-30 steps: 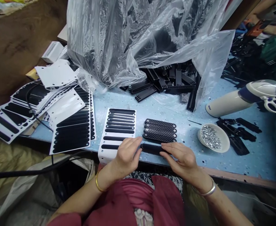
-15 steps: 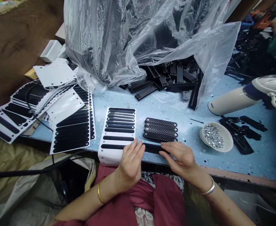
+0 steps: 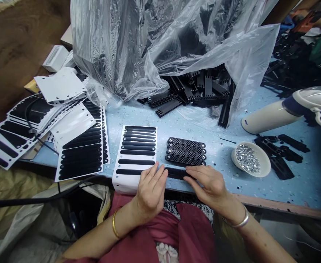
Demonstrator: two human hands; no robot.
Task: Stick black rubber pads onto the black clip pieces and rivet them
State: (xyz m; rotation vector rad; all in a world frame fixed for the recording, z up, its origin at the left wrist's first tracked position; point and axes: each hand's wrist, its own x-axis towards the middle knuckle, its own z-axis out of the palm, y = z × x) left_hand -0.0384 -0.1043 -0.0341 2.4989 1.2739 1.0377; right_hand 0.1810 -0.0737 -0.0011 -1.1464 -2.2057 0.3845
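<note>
A long black strip (image 3: 176, 172) lies at the table's front edge between my two hands. My left hand (image 3: 152, 188) has its fingers together over the strip's left end, beside a white sheet (image 3: 125, 187) of black stickers. The strip's right end is between the thumb and fingers of my right hand (image 3: 209, 184). Just behind the strip, several black textured bars (image 3: 186, 151) lie side by side, with small silvery spots at their ends. What is under my left fingers is hidden.
Sticker sheets (image 3: 80, 160) are piled at the left. Clear plastic (image 3: 116, 47) hangs over black parts (image 3: 169, 104) at the back. To the right are a bowl (image 3: 264, 164) of small metal pieces (image 3: 248, 158), a bottle (image 3: 270, 116) and flat black parts (image 3: 282, 168).
The view has shifted slightly, so the things at the left appear a little further left. Both hands keep nearly the same place on the strip.
</note>
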